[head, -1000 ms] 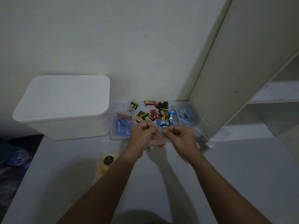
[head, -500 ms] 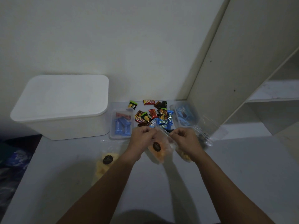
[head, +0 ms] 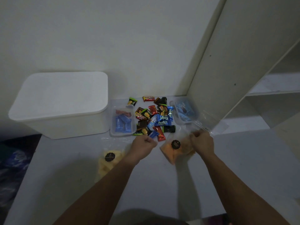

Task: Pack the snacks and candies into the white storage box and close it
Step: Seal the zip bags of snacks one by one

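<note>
A: At the table's [head: 68, 176] far left corner — item one?
B: White storage box [head: 61, 108], lid on, against the wall.
A: Far edge, middle?
B: Loose candies [head: 154, 117] in a heap, between two clear tubs of blue wrappers — left tub [head: 123, 122], right tub [head: 185, 111].
A: Hands?
B: Well apart. Right hand [head: 202, 142] pinches the top of a clear bag of orange snacks [head: 173, 150], black sticker facing up. Left hand [head: 143, 146] curled, holding nothing I can see.
A: Nearer the left edge?
B: A bag of pale yellow snacks [head: 108, 161], lying flat.
</note>
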Demonstrator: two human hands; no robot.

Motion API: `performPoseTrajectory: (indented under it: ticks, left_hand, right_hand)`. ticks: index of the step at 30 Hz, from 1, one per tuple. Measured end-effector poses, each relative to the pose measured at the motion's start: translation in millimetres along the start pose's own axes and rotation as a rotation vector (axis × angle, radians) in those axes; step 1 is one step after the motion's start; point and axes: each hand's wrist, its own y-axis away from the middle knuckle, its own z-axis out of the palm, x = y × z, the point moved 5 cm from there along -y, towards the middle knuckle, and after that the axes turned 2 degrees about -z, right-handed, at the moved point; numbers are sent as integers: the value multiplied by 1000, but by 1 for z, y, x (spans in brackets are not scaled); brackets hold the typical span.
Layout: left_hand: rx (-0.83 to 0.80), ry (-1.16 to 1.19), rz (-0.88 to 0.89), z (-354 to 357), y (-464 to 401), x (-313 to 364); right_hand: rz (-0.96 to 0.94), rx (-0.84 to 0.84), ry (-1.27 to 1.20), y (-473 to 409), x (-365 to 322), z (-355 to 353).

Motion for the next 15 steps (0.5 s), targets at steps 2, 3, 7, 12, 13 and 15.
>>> performPoseTrajectory:
  ticks: [2, 3, 7, 12, 13, 15]
  left_hand:
    - [58, -11, -7, -10, -1, -8]
    - [89, -10, -16, -17, -1, -12]
    - [220, 12, -65, -54, -2, -33]
    - [395, -2, -153, -103, 0, -61]
    - [409, -10, -183, -112, 1, -67]
    - [410, -57, -220, -124, 1, -78]
  right_hand:
    - [-31, 47, 68, 6, -9, 5]
    - [-56, 70, 102, 10, -15, 9]
    - [-192, 80, 124, 31, -53, 29]
    - [-238, -247, 29, 55, -90, 90]
    - [-257, -317, 7, 59, -95, 105]
    - [-260, -458, -45, 68, -102, 131]
